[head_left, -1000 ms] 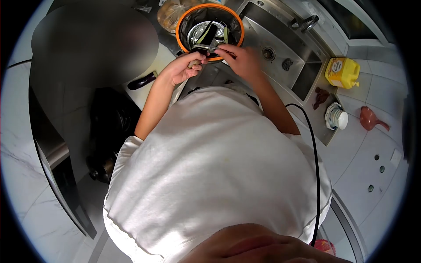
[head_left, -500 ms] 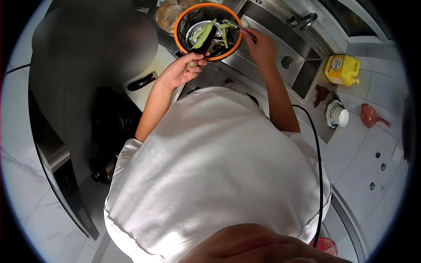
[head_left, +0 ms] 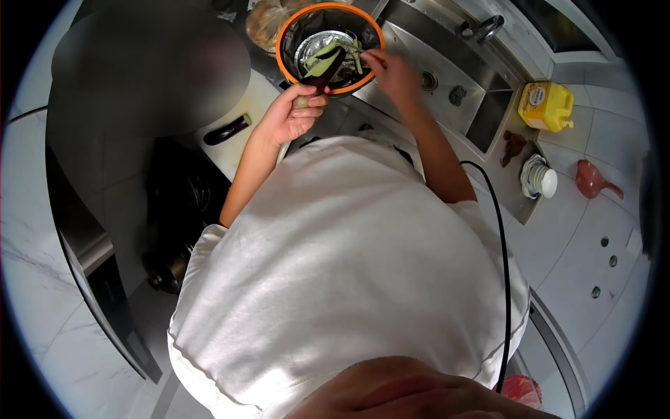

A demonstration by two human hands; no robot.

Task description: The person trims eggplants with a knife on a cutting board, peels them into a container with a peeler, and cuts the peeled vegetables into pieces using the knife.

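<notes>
My left hand (head_left: 296, 113) is closed around the lower end of a dark purple eggplant (head_left: 318, 82), which slants up over an orange-rimmed bin (head_left: 332, 5). Pale green flesh shows along the eggplant's peeled side. In my right hand (head_left: 395, 78), fingers closed, is a peeler (head_left: 354, 48) at the eggplant's upper end; its blade is small and blurred. Under the eggplant, the bin has a dark liner and holds a shiny foil dish (head_left: 304, 56). Another eggplant piece (head_left: 227, 130) lies on the white cutting board (head_left: 255, 98) to the left.
A steel sink (head_left: 447, 66) with a faucet (head_left: 488, 28) is on the right. Beyond it stand a yellow jug (head_left: 546, 107) and stacked white dishes (head_left: 539, 178). A plastic bag (head_left: 264, 26) sits left of the bin. One large area at upper left is blurred out.
My right hand has moved left and slightly down, bringing the peeler against the eggplant. Pale strips that hung by the peeler now show less. My left hand stays almost in place.
</notes>
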